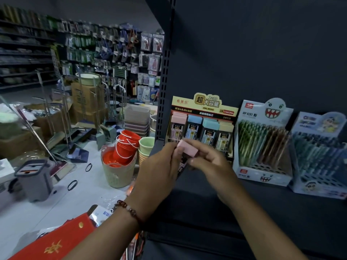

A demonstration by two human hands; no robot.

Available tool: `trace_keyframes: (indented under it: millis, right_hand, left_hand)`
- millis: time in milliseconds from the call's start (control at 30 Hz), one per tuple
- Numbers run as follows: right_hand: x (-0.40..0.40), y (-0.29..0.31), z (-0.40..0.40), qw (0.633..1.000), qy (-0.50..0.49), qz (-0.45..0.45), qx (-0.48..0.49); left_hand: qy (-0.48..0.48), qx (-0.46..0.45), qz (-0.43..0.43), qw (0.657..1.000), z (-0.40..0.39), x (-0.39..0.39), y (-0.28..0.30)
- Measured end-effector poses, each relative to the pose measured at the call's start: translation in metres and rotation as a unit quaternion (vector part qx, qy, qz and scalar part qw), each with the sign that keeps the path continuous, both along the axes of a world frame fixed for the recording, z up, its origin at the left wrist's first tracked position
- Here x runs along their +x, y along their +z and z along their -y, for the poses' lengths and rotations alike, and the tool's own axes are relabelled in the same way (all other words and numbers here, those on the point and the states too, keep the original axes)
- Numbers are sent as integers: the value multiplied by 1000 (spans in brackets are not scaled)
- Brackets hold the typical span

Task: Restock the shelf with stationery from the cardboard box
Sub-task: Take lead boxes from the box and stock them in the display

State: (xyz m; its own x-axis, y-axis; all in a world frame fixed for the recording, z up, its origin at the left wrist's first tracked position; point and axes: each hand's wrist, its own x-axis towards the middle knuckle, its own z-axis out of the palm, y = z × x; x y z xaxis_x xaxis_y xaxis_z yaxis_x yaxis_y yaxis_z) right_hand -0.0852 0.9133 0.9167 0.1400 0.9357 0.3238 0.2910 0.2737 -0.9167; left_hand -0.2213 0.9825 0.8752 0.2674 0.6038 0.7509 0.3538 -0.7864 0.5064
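Both hands meet in front of the dark metal shelf. The left hand and the right hand together pinch one small case with a pink cap, a smooth rectangular plastic piece, just before the yellow display box. This cardboard box shows four columns of similar cases: pink, blue, teal, cream. Beside it stand two more cardboard displays, the shark-face pen box and the cartoon pen box, full of thin pens.
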Motion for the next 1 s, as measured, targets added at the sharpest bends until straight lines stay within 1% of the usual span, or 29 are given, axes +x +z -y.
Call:
trace_keyframes:
  millis: [67, 133, 200, 267, 367, 500, 567, 667, 733, 800, 867, 1000]
  right_hand:
    - [-2, 3, 3, 1000, -2, 5, 25]
    - [-2, 8, 2, 998, -21, 49, 43]
    - [1, 16, -3, 994, -45, 82, 57]
    - [9, 29, -11, 990, -76, 91, 81]
    - [20, 52, -27, 980, -116, 116, 110]
    - [27, 58, -64, 959, -150, 211, 118]
    - [28, 53, -82, 951, -151, 245, 112]
    - [28, 41, -105, 945, -149, 272, 104]
    - [27, 31, -114, 929, -154, 320, 103]
    - [28, 22, -120, 894, -178, 395, 117]
    - [31, 17, -123, 860, -207, 447, 135]
    - [35, 16, -130, 832, -197, 510, 97]
  left_hand:
    - [-2, -10, 5, 1000, 0, -1, 0]
    - [-4, -21, 9, 1000, 1, -2, 1]
    - [8, -18, -7, 1000, 0, -3, 0]
    - [31, -14, -48, 998, -3, -3, -1]
    - [63, -20, -137, 988, -6, -2, -3]
    - [75, -56, -244, 965, -10, 1, -9]
    - [76, -52, -273, 958, -12, 2, -13]
    - [67, -52, -276, 957, -12, 3, -12]
    - [63, -48, -271, 959, -13, 3, -13]
    - [61, -49, -268, 960, -14, 3, -13]
    - [61, -53, -270, 959, -14, 3, -14]
    - [66, -53, -279, 956, -14, 3, -14]
